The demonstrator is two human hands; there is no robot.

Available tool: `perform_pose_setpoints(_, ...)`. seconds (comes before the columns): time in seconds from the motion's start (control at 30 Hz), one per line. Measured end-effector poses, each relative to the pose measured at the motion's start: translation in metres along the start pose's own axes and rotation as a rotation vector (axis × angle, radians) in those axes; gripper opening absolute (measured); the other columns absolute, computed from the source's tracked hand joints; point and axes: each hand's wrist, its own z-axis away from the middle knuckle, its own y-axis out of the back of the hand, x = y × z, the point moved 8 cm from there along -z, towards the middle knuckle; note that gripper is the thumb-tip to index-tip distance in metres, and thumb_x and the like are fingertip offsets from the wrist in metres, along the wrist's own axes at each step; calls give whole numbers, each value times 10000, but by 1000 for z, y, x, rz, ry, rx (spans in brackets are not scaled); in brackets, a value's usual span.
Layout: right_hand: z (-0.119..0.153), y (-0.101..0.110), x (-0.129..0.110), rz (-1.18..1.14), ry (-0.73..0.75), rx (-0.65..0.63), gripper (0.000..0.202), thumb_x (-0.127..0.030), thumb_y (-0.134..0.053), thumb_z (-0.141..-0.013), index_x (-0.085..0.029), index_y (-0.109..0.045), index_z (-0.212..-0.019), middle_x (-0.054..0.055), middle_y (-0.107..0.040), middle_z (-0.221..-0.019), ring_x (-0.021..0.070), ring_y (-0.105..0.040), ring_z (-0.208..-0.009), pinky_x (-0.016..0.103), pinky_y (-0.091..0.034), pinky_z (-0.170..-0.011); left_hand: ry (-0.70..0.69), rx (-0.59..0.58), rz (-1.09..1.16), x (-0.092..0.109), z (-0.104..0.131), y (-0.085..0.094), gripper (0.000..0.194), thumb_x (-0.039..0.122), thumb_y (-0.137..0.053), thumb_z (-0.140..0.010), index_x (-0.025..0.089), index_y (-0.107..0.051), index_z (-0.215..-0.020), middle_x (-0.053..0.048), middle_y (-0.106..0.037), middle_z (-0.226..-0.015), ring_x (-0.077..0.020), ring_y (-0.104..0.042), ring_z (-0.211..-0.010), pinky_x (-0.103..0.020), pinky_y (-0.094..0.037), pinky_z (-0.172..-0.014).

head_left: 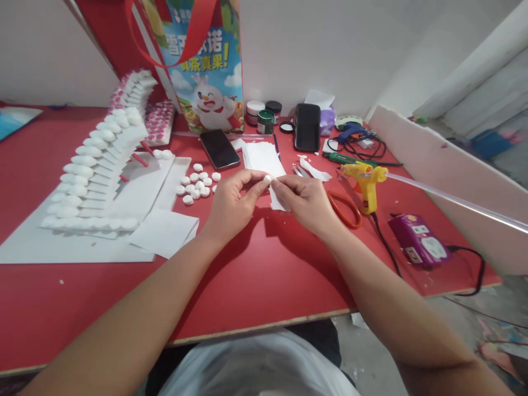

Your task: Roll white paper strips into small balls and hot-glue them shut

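A small white ball (268, 179) is pinched between the fingertips of both hands above the table. My left hand (236, 201) is closed with thumb and forefinger on its left side. From the other side, the thumb and fingers of my right hand (306, 199) press on it. Several similar rounded white pieces (196, 191) lie in a loose heap to the left of my left hand. Folded white paper (263, 157) lies behind and below the hands. Further left, a curved stepped model (99, 165) edged with white oval pieces stands on a white board (82, 254).
A yellow glue gun (365, 179) with a clear stick rests at right, near orange-handled scissors (345, 209) and a purple power box (418, 239). A phone (220, 148), small paint jars (265, 121), a black case (307, 126) and a printed bag (206, 71) stand behind.
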Motion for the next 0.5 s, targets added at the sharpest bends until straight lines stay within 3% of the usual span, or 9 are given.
perform_pose_setpoints(0.2,5,-2,-9,244,49,49,445,-369,-522,-1012,-200,-434,-610,-37,-430,-561,100,-371,-559,289,-283,-579,18,47,-17,-1,3,-3,252,410,-722,-925,159,-751,-932,-74,-802,-923,-215,-742,-894,-340,-604,-849)
perform_pose_setpoints(0.37,8,-5,-17,239,102,34,440,-368,-497,-1029,-208,-380,-637,-45,-377,-581,99,-342,-568,291,-263,-582,-260,125,-268,20,9,-2,189,335,-645,-986,191,-748,-920,-52,-769,-897,-193,-695,-858,-328,-570,-827)
perform_pose_setpoints(0.5,7,-2,-17,225,111,30,409,-350,-504,-1024,-206,-398,-656,-49,-345,-596,102,-324,-583,286,-265,-589,-458,137,-407,33,16,-5,205,279,-590,-1018,194,-777,-1022,-65,-766,-914,-194,-661,-862,-357,-542,-860)
